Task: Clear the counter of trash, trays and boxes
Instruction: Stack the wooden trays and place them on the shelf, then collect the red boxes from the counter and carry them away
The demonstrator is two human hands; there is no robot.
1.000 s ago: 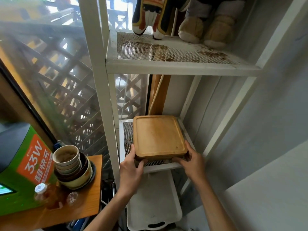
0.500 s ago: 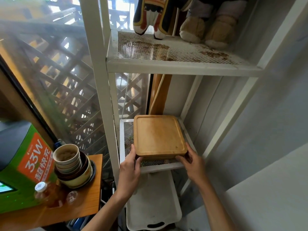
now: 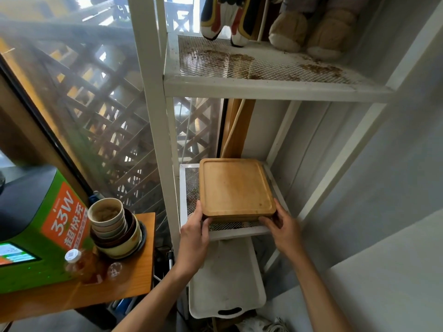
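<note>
Both hands sit at the near corners of the wooden tray: my left hand has its thumb up against the tray's left edge and its fingers curled under the near-left corner, while my right hand cups the near-right corner with the thumb along the side and the fingers tucked below. Each is partly closed on the tray, though I cannot tell how firmly either one grips. The tray is square with a raised lip, lying flat on the mesh shelf of the white rack, and it looks to have a second layer beneath it, which I cannot make out clearly. Its far edge lies near the back of the shelf, and its near edge stops a little short of the shelf's front rail. Below that shelf a white tray with a handle slot juts out toward me. On the upper shelf I see the feet of plush toys. To the left, a wooden surface carries stacked bowls, a bottle and a green box.
</note>
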